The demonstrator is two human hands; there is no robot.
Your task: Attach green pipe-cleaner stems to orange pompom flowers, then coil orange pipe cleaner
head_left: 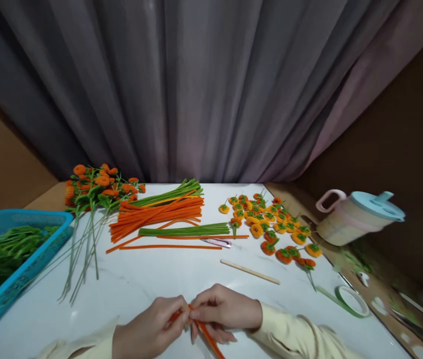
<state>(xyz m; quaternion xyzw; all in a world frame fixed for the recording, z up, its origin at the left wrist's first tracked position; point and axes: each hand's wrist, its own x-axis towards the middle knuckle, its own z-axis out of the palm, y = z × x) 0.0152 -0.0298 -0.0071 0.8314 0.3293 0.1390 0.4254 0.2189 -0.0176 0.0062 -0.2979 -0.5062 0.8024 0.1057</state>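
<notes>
My left hand (159, 321) and my right hand (221, 311) meet at the front of the white table, fingertips pinched together. Between them runs an orange pipe cleaner (211, 341), its loose length slanting down toward the bottom edge; the part inside the fingers is mostly hidden. Beyond the hands lies a thin wooden stick (250, 271). Farther back are a pile of orange pipe cleaners (159, 214), a row of green pipe cleaners (185, 230) and small pink nail clippers (217, 243).
Small orange and yellow fuzzy pumpkins (256, 229) spread across the back right. Orange flowers on long stems (101, 187) lie back left, beside a blue basket (64, 222) of green leaves. At right are green tape (351, 301) and a lidded jug (361, 217). A curtain (196, 89) hangs behind.
</notes>
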